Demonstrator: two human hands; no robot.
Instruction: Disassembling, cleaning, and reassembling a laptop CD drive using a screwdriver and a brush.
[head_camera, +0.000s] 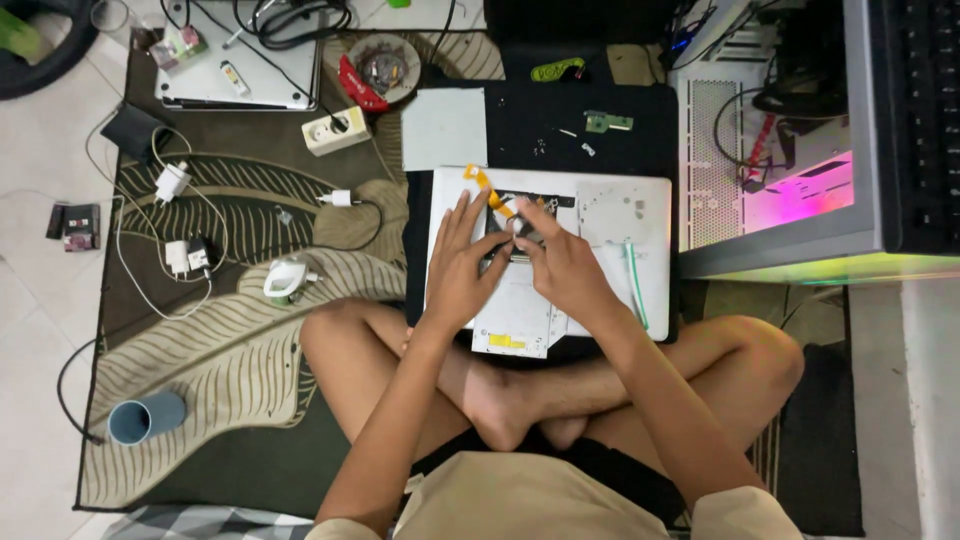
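Observation:
I sit cross-legged on a patterned rug with an opened white laptop base lying on a black mat in front of my legs. My left hand rests flat on the base, fingers spread toward a yellow ribbon cable. My right hand lies beside it, with fingertips pinched on a small dark part at the middle of the base. The two hands touch at the fingertips. What exactly lies under the fingers is hidden.
A small green circuit board and loose screws lie on the black mat. An open computer tower glows pink at right. A closed laptop, power strip, chargers and cables lie at left. A blue cup lies on the rug.

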